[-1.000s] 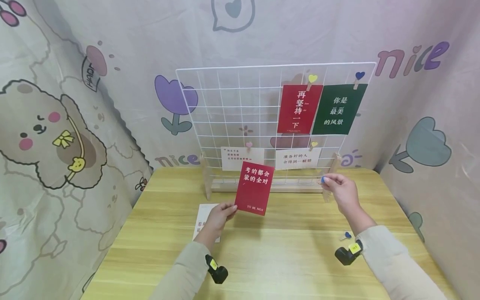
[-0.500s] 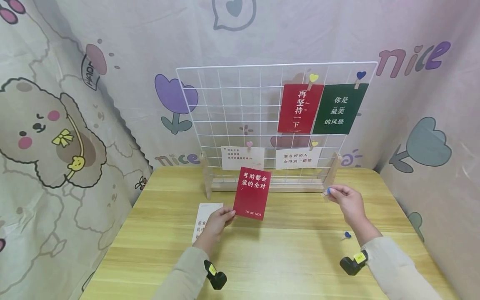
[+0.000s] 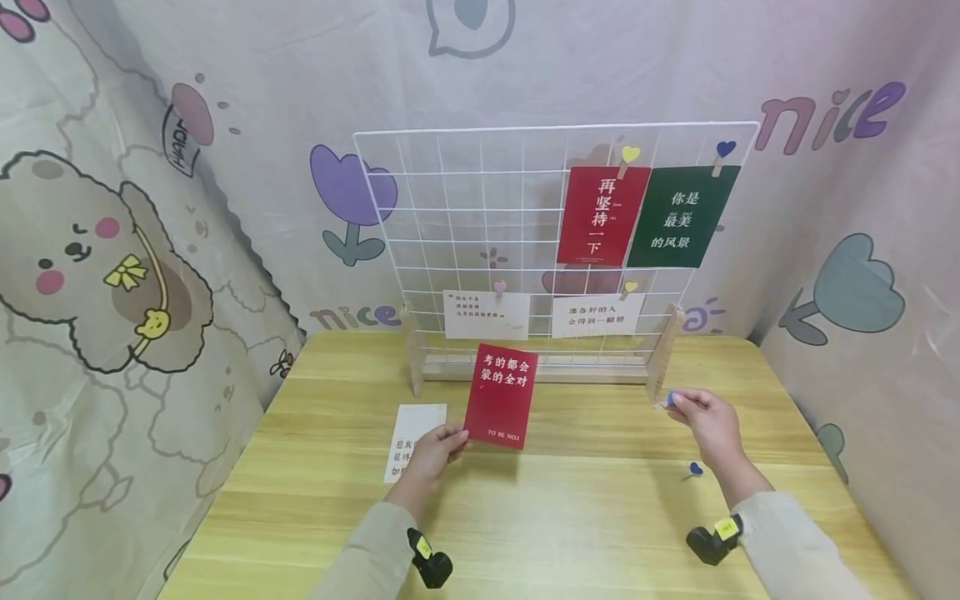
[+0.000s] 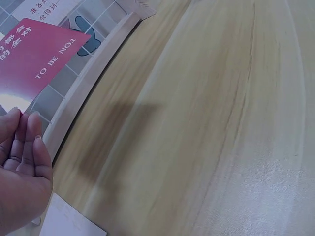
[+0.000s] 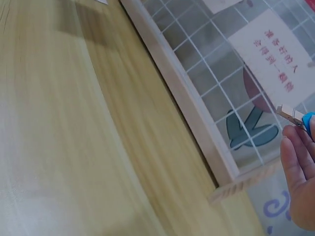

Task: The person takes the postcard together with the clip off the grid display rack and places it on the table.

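My left hand pinches a red card with white lettering by its lower left corner. The card is held up above the table, before the white wire grid. In the left wrist view the thumb and fingertips close on the card's edge. At the right, my right hand pinches a small wooden clothespin with a blue top, near the grid's right foot. Part of that blue top is hidden by the fingers. Partly under my left forearm, a white card lies on the table.
A red card and a green card hang clipped at the grid's upper right. Lower down hang two white cards, the left one and the right one. A blue heart clothespin lies on the wooden table.
The left hand has lowered the red card slightly and drawn it back. My right hand has moved down and to the right with the clothespin, away from the grid's right foot.
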A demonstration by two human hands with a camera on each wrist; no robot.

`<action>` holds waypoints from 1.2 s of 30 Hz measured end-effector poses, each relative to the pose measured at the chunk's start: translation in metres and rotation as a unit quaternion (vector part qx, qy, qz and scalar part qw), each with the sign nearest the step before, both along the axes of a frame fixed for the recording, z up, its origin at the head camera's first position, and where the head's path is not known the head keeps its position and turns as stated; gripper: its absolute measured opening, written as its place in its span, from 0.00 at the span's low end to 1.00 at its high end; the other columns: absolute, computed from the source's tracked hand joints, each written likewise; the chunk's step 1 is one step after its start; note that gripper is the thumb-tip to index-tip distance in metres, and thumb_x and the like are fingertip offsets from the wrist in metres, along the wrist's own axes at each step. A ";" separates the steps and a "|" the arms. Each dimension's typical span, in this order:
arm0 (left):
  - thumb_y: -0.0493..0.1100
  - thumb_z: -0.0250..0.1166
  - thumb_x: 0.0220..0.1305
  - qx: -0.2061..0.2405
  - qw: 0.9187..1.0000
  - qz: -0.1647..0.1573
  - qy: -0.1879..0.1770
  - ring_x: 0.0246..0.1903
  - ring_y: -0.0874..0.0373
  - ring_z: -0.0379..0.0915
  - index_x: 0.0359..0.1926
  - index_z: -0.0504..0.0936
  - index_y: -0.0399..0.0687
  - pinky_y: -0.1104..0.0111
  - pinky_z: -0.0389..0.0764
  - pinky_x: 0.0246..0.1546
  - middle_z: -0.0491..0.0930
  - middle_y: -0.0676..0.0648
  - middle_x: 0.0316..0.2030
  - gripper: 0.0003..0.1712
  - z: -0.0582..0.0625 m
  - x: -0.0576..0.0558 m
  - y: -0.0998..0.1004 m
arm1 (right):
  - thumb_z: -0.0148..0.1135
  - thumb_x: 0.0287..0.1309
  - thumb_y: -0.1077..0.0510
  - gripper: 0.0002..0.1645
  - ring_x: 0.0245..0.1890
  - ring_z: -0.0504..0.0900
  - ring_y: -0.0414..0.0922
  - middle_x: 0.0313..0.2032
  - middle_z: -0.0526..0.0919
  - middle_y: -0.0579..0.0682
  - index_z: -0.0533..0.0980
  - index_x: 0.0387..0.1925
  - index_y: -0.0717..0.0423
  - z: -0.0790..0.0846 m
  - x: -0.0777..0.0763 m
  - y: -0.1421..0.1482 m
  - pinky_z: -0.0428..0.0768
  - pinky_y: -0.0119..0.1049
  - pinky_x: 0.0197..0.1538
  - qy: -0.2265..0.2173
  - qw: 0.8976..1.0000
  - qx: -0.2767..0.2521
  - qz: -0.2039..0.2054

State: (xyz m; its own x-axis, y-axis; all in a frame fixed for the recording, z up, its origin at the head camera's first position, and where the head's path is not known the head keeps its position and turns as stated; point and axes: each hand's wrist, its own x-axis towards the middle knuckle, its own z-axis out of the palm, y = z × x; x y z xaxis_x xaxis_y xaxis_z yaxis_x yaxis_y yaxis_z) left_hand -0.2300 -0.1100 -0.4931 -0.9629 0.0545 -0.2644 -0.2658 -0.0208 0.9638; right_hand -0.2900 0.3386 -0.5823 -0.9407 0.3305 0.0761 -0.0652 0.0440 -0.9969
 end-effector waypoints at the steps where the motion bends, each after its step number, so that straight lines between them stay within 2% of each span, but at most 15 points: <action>1: 0.39 0.58 0.55 -0.001 1.000 0.000 -0.001 0.36 0.53 0.73 0.40 0.72 0.31 0.58 0.70 0.46 0.77 0.49 0.28 0.15 -0.001 0.000 0.000 | 0.63 0.45 0.51 0.24 0.33 0.79 0.44 0.36 0.77 0.56 0.72 0.41 0.64 0.000 0.003 0.001 0.76 0.31 0.35 -0.001 1.000 -0.005 -0.002; 6: 0.38 0.57 0.56 0.003 1.000 0.005 -0.007 0.34 0.56 0.74 0.40 0.72 0.30 0.59 0.70 0.46 0.76 0.49 0.28 0.14 -0.006 0.004 -0.002 | 0.63 0.45 0.52 0.24 0.33 0.79 0.44 0.35 0.78 0.54 0.72 0.41 0.64 -0.002 0.015 0.008 0.77 0.31 0.35 -0.015 1.000 -0.025 -0.009; 12: 0.39 0.58 0.55 0.007 1.000 0.010 -0.010 0.35 0.53 0.73 0.36 0.73 0.33 0.59 0.71 0.45 0.76 0.46 0.30 0.11 -0.012 0.009 -0.004 | 0.63 0.45 0.54 0.22 0.31 0.80 0.42 0.33 0.78 0.51 0.73 0.41 0.64 0.002 0.031 0.012 0.76 0.30 0.35 -0.030 0.998 -0.054 -0.019; 18: 0.37 0.58 0.55 0.018 1.000 0.012 -0.014 0.32 0.57 0.74 0.36 0.73 0.31 0.60 0.71 0.45 0.76 0.48 0.28 0.12 -0.017 0.013 -0.004 | 0.63 0.45 0.54 0.19 0.29 0.80 0.40 0.30 0.78 0.49 0.74 0.38 0.61 0.004 0.044 0.014 0.76 0.29 0.35 -0.045 0.997 -0.051 -0.033; 28: 0.36 0.57 0.56 0.002 0.999 0.018 -0.030 0.32 0.57 0.74 0.39 0.71 0.27 0.62 0.73 0.42 0.76 0.45 0.29 0.14 -0.021 0.020 -0.006 | 0.62 0.47 0.55 0.15 0.27 0.80 0.38 0.27 0.79 0.45 0.75 0.36 0.58 -0.002 0.059 0.018 0.76 0.27 0.33 -0.065 0.997 -0.045 -0.015; 32: 0.36 0.57 0.56 0.009 0.999 0.023 -0.031 0.30 0.58 0.74 0.39 0.71 0.27 0.63 0.74 0.41 0.76 0.45 0.28 0.14 -0.024 0.021 -0.006 | 0.60 0.49 0.56 0.10 0.27 0.79 0.37 0.27 0.79 0.43 0.76 0.34 0.56 0.000 0.065 0.019 0.77 0.27 0.32 -0.073 0.997 -0.033 -0.010; 36: 0.36 0.57 0.56 0.010 0.999 0.029 -0.034 0.29 0.59 0.74 0.39 0.71 0.27 0.63 0.74 0.40 0.76 0.46 0.27 0.13 -0.026 0.022 -0.007 | 0.59 0.50 0.60 0.05 0.26 0.79 0.37 0.25 0.79 0.43 0.77 0.31 0.55 0.001 0.070 0.018 0.77 0.27 0.31 -0.075 0.996 -0.051 -0.020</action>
